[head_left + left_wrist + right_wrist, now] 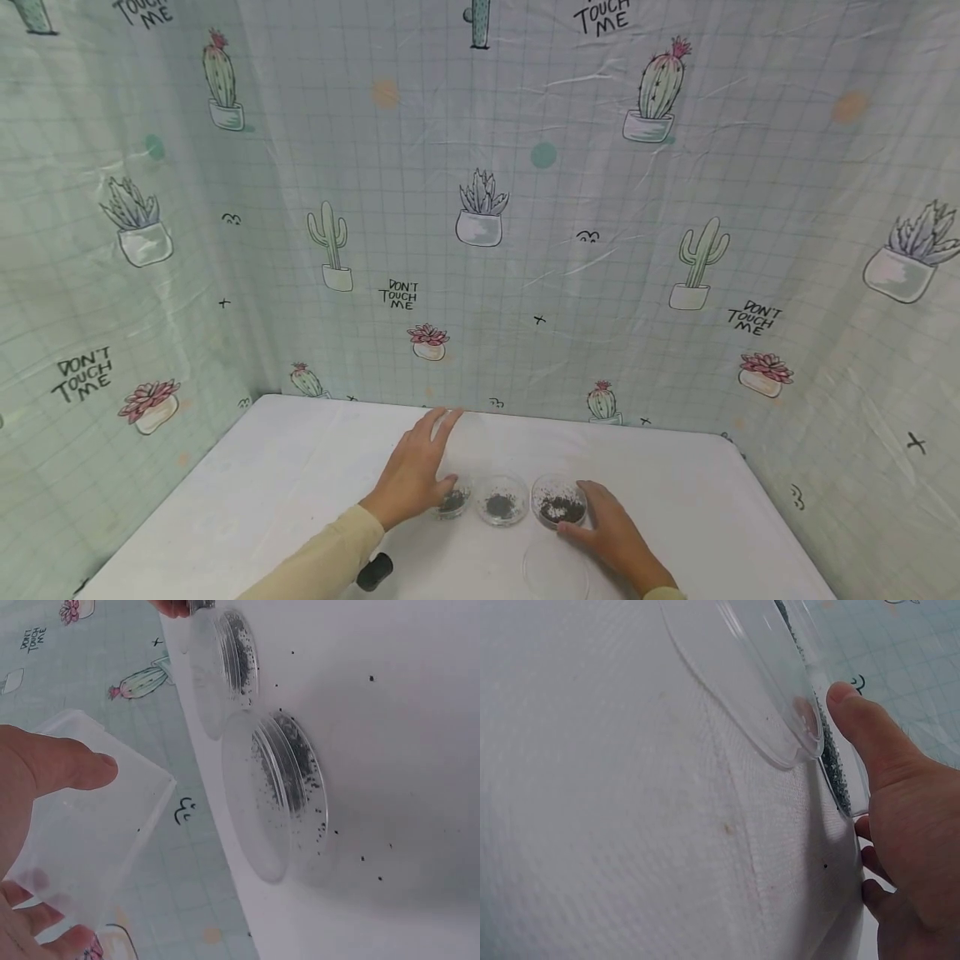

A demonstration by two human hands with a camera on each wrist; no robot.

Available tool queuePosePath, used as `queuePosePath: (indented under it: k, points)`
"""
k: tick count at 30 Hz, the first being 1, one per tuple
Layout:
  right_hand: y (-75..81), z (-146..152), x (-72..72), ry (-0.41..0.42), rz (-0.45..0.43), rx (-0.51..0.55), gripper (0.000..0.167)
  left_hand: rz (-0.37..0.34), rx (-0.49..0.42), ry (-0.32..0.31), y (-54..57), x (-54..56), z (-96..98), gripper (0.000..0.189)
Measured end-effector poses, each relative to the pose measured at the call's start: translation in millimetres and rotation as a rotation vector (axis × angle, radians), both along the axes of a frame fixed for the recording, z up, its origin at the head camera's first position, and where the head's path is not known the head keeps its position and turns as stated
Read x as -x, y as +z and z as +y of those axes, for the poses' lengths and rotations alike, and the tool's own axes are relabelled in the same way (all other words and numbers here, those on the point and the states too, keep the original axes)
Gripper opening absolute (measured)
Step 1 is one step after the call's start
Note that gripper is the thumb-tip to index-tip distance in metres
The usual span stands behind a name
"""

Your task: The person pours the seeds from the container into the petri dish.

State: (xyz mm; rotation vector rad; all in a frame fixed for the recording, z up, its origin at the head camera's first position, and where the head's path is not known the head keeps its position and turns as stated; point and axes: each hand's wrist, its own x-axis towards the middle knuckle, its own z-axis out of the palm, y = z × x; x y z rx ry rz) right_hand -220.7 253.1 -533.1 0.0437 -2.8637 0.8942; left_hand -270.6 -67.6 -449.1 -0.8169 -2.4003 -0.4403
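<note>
Three clear petri dishes with dark granules stand in a row: the left dish (452,502), the middle dish (501,504) and the right dish (558,507). My left hand (412,477) is beside and above the left dish. In the left wrist view it holds a translucent, square-edged plastic piece (112,817) between thumb and fingers; its exact kind cannot be told. My right hand (611,529) grips the right dish, thumb on the near side and fingers on the far side. In the right wrist view, dark granules (832,765) show along this dish's wall.
A clear round lid (555,572) lies in front of the right dish. A small black object (375,572) lies near my left forearm. Dark grains (371,678) are scattered on the white table (675,483). A cactus-print curtain (480,292) encloses the back and sides.
</note>
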Motion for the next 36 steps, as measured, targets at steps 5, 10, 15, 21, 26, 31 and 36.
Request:
queuePosePath:
  k: [5,10,15,21,26,31,36]
  points:
    - [0.5,0,-0.2,0.007,0.014,0.006,0.088,-0.030,-0.042,0.045,-3.3,-0.8,-16.8,0.102]
    - [0.4,0,-1.3,0.002,0.001,0.017,0.089,-0.054,-0.056,0.090,-7.4,-2.1,-29.7,0.103]
    - [0.1,0,-2.5,0.008,0.002,0.016,0.089,-0.076,-0.079,0.132,-14.7,-3.1,-40.1,0.103]
    - [0.3,-2,-1.6,0.000,-0.003,0.014,0.090,-0.126,-0.118,0.166,-23.1,-5.8,-51.9,0.103]
    - [2.6,-1,-4.0,0.010,0.002,0.014,0.090,-0.149,-0.157,0.182,-27.8,-8.6,-60.0,0.101]
    - [4.2,-2,-5.8,0.010,0.002,0.028,0.089,-0.198,-0.182,0.210,-32.3,-11.0,-66.4,0.101]
    - [2.9,-1,-4.1,0.031,0.024,0.007,0.089,-0.242,-0.188,0.237,-36.6,-10.4,-73.4,0.100]
